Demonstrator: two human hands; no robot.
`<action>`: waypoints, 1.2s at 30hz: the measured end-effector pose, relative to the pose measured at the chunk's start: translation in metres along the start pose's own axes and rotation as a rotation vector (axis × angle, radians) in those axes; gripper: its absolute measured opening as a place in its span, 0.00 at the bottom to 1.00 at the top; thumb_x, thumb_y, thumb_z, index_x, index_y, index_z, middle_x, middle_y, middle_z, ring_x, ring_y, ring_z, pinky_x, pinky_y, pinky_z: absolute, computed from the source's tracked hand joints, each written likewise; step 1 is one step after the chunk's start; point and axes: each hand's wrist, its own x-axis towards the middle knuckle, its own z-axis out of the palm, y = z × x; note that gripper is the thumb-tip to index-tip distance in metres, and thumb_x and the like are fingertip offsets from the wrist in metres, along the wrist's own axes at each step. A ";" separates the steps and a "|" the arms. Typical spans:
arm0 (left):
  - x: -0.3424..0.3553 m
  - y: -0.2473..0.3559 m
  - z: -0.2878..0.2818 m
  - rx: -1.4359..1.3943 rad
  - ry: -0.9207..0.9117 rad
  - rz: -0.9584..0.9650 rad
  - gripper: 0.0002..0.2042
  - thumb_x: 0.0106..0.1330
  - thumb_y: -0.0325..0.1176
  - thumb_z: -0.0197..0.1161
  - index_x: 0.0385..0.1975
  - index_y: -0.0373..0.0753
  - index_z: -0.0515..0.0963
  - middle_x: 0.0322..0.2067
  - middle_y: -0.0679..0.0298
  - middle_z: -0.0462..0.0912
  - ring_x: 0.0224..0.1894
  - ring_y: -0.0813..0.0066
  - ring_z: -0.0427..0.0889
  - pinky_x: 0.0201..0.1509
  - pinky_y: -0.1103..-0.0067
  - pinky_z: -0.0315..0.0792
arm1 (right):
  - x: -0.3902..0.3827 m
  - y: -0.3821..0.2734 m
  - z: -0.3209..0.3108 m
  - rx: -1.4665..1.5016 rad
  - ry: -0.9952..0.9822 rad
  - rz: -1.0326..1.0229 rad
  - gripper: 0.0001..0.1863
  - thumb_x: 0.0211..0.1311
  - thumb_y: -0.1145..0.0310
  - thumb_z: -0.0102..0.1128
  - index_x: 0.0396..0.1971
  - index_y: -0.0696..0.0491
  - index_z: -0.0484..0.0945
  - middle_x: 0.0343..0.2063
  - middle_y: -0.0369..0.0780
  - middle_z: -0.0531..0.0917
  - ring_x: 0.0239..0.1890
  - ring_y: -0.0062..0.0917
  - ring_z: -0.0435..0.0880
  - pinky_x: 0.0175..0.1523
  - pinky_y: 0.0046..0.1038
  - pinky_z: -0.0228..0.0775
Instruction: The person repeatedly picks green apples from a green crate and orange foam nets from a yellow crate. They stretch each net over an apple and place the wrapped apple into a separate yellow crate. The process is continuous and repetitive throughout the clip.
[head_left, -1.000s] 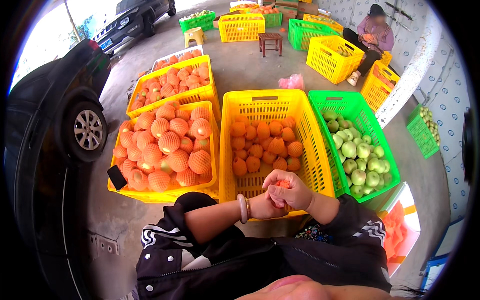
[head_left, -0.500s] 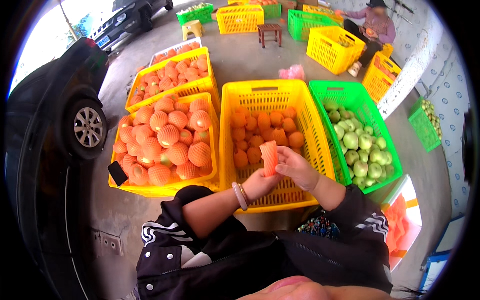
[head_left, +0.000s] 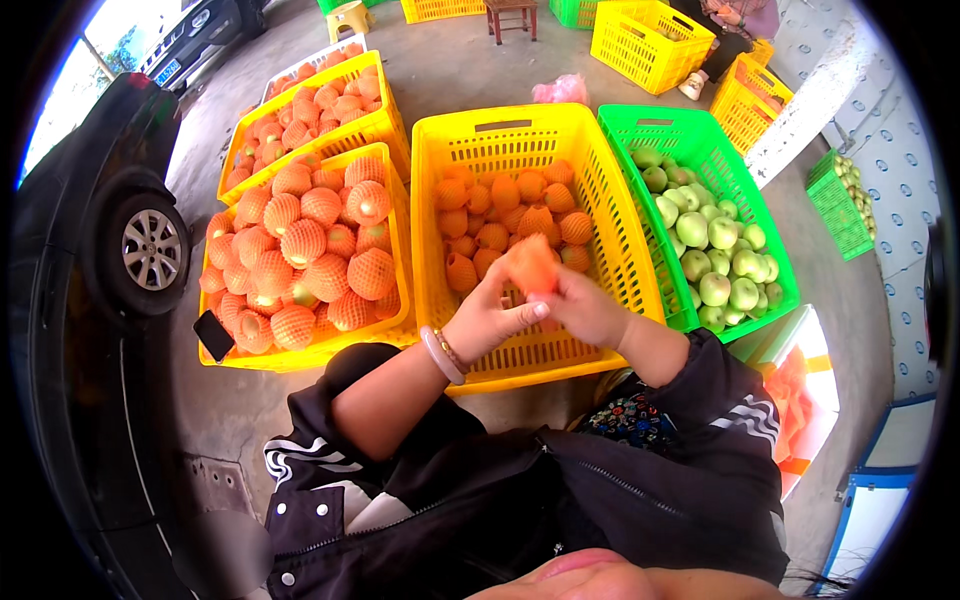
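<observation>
Over the middle yellow crate (head_left: 640, 290), an orange foam fruit net (head_left: 533, 265) is between my two hands, blurred by motion. My left hand (head_left: 490, 318) grips it from the left with the thumb across its lower part. From the right, my right hand (head_left: 592, 312) closes on the same net. Whether fruit is inside the net cannot be made out. Below and beyond my hands, several fruits in orange foam nets (head_left: 508, 190) lie in that crate. To the right stands a green crate (head_left: 655, 232) of bare green apples (head_left: 722, 233).
At left, a yellow crate (head_left: 385, 165) is heaped with netted fruits (head_left: 303, 241); a phone (head_left: 213, 335) rests on its near corner. A white box (head_left: 815, 385) of orange foam nets is near my right elbow. A black car (head_left: 95, 240) borders the left. A person (head_left: 735, 20) sits far right.
The foam net was a narrow upright tube; now it is wider and bunched between my hands. My left hand has risen around its side. The whole view has shifted, with the crates higher in it.
</observation>
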 end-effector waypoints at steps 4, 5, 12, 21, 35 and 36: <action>-0.001 0.015 0.007 -0.050 -0.143 -0.006 0.23 0.63 0.33 0.64 0.56 0.32 0.70 0.54 0.57 0.74 0.56 0.74 0.71 0.59 0.77 0.67 | -0.005 -0.007 0.013 -0.252 -0.175 -0.014 0.19 0.60 0.70 0.58 0.52 0.52 0.72 0.39 0.37 0.80 0.42 0.25 0.79 0.48 0.27 0.72; -0.003 0.016 0.010 -0.064 -0.096 0.063 0.13 0.63 0.27 0.62 0.46 0.34 0.77 0.54 0.58 0.76 0.57 0.69 0.71 0.60 0.73 0.66 | -0.005 -0.005 0.016 -0.289 -0.135 -0.107 0.20 0.59 0.71 0.59 0.52 0.51 0.72 0.40 0.38 0.80 0.43 0.27 0.80 0.48 0.28 0.72; -0.013 0.021 0.015 0.590 -0.328 0.500 0.12 0.62 0.32 0.64 0.19 0.36 0.72 0.48 0.58 0.77 0.58 0.53 0.67 0.61 0.63 0.61 | 0.001 0.035 -0.003 -0.990 -0.279 -0.331 0.15 0.59 0.60 0.56 0.45 0.45 0.76 0.43 0.40 0.81 0.45 0.37 0.81 0.49 0.35 0.74; -0.016 0.015 0.014 0.372 -0.134 0.480 0.06 0.65 0.32 0.59 0.35 0.36 0.75 0.47 0.56 0.73 0.51 0.62 0.70 0.58 0.70 0.63 | 0.005 0.011 0.006 -1.087 0.017 -0.140 0.08 0.55 0.59 0.58 0.31 0.45 0.76 0.29 0.41 0.82 0.36 0.39 0.82 0.39 0.38 0.75; -0.028 0.026 0.009 0.337 -0.076 0.206 0.04 0.67 0.24 0.54 0.38 0.34 0.75 0.33 0.64 0.77 0.37 0.76 0.75 0.44 0.80 0.70 | -0.207 0.050 -0.241 0.192 1.024 0.050 0.09 0.65 0.65 0.58 0.26 0.47 0.70 0.18 0.28 0.65 0.22 0.16 0.65 0.34 0.21 0.66; -0.031 0.027 0.012 0.392 -0.103 0.300 0.03 0.65 0.24 0.56 0.36 0.34 0.76 0.31 0.58 0.77 0.35 0.68 0.78 0.41 0.77 0.72 | -0.232 0.056 -0.236 0.375 1.184 -0.036 0.08 0.67 0.65 0.56 0.27 0.48 0.71 0.18 0.29 0.67 0.24 0.16 0.67 0.35 0.20 0.66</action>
